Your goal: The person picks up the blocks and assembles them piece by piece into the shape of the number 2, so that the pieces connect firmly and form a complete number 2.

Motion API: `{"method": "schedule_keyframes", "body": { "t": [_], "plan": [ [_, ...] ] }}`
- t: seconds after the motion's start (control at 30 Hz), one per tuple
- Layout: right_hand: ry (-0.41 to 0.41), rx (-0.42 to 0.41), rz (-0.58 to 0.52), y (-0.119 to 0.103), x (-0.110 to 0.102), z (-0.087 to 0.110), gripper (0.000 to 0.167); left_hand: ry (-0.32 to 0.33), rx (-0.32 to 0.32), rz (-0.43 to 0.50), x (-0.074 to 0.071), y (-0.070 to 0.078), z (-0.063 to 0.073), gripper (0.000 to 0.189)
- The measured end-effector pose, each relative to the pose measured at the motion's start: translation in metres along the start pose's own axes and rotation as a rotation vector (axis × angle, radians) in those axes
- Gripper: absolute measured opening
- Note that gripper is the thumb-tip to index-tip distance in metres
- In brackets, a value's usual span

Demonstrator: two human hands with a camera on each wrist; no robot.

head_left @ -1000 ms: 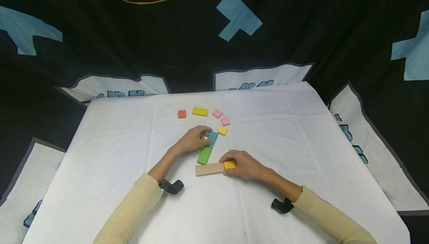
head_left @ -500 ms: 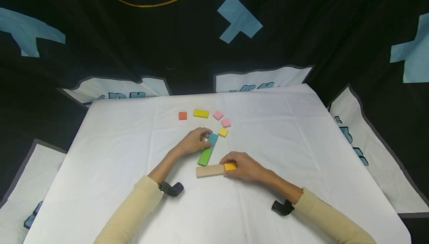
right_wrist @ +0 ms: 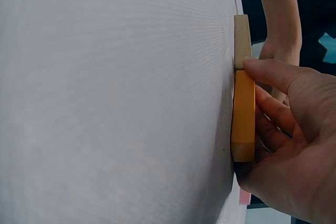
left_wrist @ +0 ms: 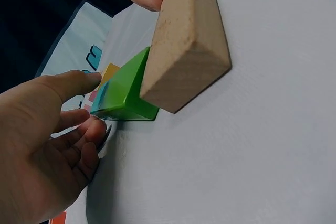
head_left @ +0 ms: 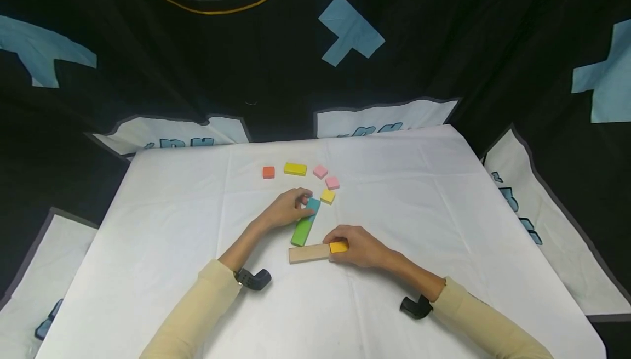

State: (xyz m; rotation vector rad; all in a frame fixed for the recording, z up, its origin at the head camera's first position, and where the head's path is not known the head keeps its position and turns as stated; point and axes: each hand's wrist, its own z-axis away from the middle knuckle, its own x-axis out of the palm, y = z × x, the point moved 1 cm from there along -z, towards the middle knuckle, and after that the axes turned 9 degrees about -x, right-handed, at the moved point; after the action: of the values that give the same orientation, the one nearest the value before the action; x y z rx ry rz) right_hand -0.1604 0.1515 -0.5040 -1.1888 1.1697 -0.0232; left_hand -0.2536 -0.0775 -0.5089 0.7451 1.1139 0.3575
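In the head view my left hand (head_left: pixel 285 208) is at the blue block (head_left: pixel 313 204), pinching it between thumb and fingers. A green block (head_left: pixel 301 232) lies end to end with the blue one in a slanted line. My right hand (head_left: pixel 359 246) grips an orange block (head_left: pixel 338 246), which sits against the right end of a plain wooden block (head_left: pixel 308 253). The right wrist view shows my thumb at the seam where the orange block (right_wrist: pixel 243 119) meets the wooden block (right_wrist: pixel 241 40). Close in the left wrist view are the wooden block (left_wrist: pixel 184 40) and green block (left_wrist: pixel 126 90).
Beyond the blue block, a small yellow block (head_left: pixel 327 197), two pink blocks (head_left: pixel 332 183), a long yellow block (head_left: pixel 295 169) and a red block (head_left: pixel 268 172) curve leftward. All lie on a white-covered table (head_left: pixel 424 194), with a dark printed cloth (head_left: pixel 276 68) behind.
The whole head view has shifted slightly downward. Both hands keep their holds, and the blocks stay in the same arrangement.
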Motion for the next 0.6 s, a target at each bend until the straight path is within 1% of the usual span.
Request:
{"method": "schedule_keyframes", "body": {
  "t": [0.1, 0.23, 0.43, 0.6],
  "plan": [
    [-0.007, 0.0, -0.001, 0.0, 0.0, 0.001, 0.029, 0.008, 0.026, -0.003, 0.001, 0.002, -0.002, 0.054],
    [-0.009, -0.002, -0.004, 0.001, 0.0, 0.001, 0.029, 0.035, 0.057, 0.007, 0.0, 0.007, -0.007, 0.054],
    [-0.013, 0.003, 0.0, 0.001, 0.0, -0.001, 0.029, 0.054, 0.055, 0.005, 0.001, 0.01, -0.018, 0.054],
    [-0.013, 0.004, -0.004, 0.0, -0.001, -0.001, 0.03, 0.057, 0.09, 0.0, 0.002, 0.012, -0.025, 0.054]
  ]
}}
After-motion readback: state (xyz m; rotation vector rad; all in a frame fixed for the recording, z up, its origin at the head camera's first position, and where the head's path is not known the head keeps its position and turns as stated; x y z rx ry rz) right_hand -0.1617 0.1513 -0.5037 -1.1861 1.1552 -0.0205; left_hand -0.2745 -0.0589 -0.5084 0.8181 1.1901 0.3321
